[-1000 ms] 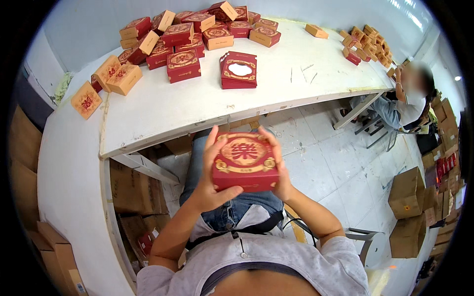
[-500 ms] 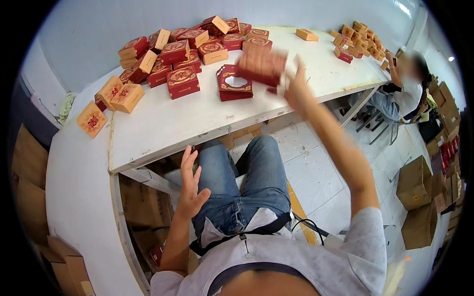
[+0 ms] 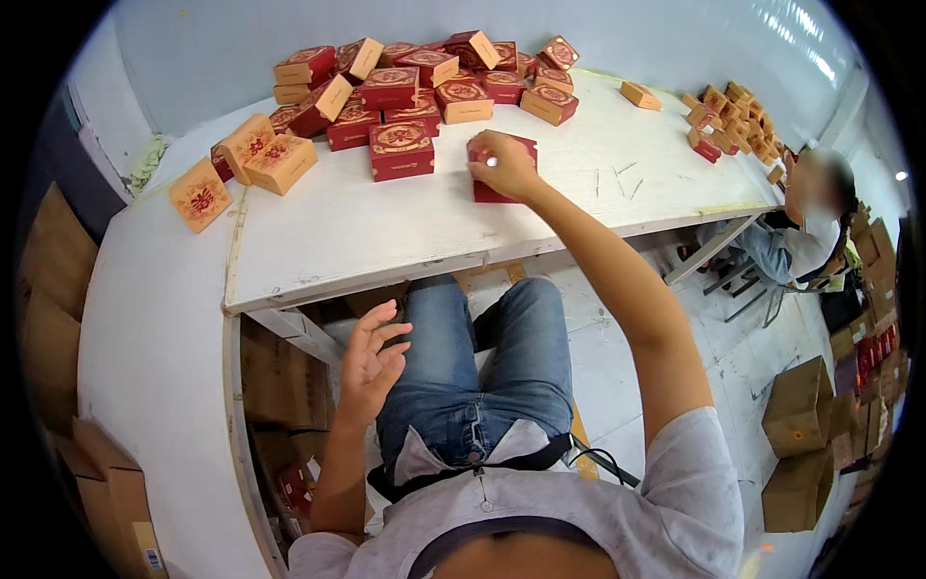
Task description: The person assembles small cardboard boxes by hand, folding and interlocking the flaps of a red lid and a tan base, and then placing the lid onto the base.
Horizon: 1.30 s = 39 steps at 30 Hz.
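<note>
My right hand (image 3: 506,166) rests on a low stack of flat red printed card sleeves (image 3: 495,196) on the white table. Its fingers are bent down at the pale round opening in the top sleeve; the fingertips are partly hidden. Just left of the stack stands a red box (image 3: 402,151) with a gold round design. Over my lap, off the table's front edge, my left hand (image 3: 368,365) hangs free with its fingers loosely spread and nothing in them.
A heap of red and orange boxes (image 3: 391,89) lies toward the wall. Several orange boxes (image 3: 280,162) sit at the left. Thin dark lines (image 3: 617,181) show on the tabletop. Far right, a person (image 3: 805,207) sits beside another box heap (image 3: 738,116); cartons (image 3: 799,405) stand on the floor.
The blurred red box by my right hand has left it; a box now tops the heap's far right end. My right hand has come left and down onto the sleeves. My left hand stays over my lap.
</note>
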Available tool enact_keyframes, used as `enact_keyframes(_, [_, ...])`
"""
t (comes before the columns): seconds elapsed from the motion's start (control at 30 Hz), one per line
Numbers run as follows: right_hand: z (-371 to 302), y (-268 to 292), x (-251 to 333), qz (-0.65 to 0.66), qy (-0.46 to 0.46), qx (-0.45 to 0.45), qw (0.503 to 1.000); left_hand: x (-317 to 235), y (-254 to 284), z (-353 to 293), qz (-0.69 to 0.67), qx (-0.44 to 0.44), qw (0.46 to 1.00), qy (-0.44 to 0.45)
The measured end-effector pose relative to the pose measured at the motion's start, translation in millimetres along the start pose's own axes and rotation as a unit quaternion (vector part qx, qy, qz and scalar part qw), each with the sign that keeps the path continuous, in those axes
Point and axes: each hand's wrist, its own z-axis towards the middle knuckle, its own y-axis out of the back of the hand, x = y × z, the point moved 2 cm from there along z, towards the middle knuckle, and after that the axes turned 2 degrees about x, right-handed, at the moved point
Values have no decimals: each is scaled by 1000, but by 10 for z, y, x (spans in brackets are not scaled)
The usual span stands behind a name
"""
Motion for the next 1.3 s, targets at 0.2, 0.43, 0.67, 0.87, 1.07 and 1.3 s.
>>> enact_keyframes(0.2, [412,-615,451,-183,142,2,973,-236,152,60,36,-29,999,-22])
enact_keyframes(0.43, [105,-692,653,-175,165,-45,970,-450,1160,1070,247,-246,932,-102])
enact_keyframes(0.67, [-769,-159,508,-221,238,6,946,-130,2335,2116,619,-267,738,10])
enact_keyframes(0.87, [-832,335,-88,-207,118,-2,971,-43,2242,2230,681,-271,677,60])
enact_keyframes(1.07, [-624,396,-383,-249,29,52,967,-289,2045,2103,603,-1,795,65])
enact_keyframes(1.3, [-519,362,-433,-269,3,109,957,-197,1084,1675,516,221,824,-82])
